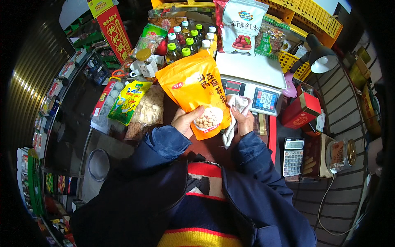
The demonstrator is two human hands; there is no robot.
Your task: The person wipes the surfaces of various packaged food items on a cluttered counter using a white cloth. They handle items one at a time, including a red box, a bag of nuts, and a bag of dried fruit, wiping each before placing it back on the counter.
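Note:
An orange stand-up pouch of coated peanuts (197,92) is held up before my chest, its printed front facing me. My left hand (185,121) grips its lower left side, thumb across the front. In my right hand (243,121) is a crumpled white cloth (240,101), pressed along the pouch's right edge. The cloth's tail hangs below that hand. Behind the pouch stands a white weighing scale (251,69) with a keypad, partly covered by the pouch. Part of the brown counter top (200,150) shows beneath my hands.
Left lie a yellow-green seasoning packet (128,102), a bag of dried slices (150,106) and a tray of round items (108,98). Bottles (191,43), a honey-coloured-lid jar (146,63) and a red-date bag (242,29) stand behind. Right are a calculator (293,157), red tin (301,109) and desk lamp (321,57).

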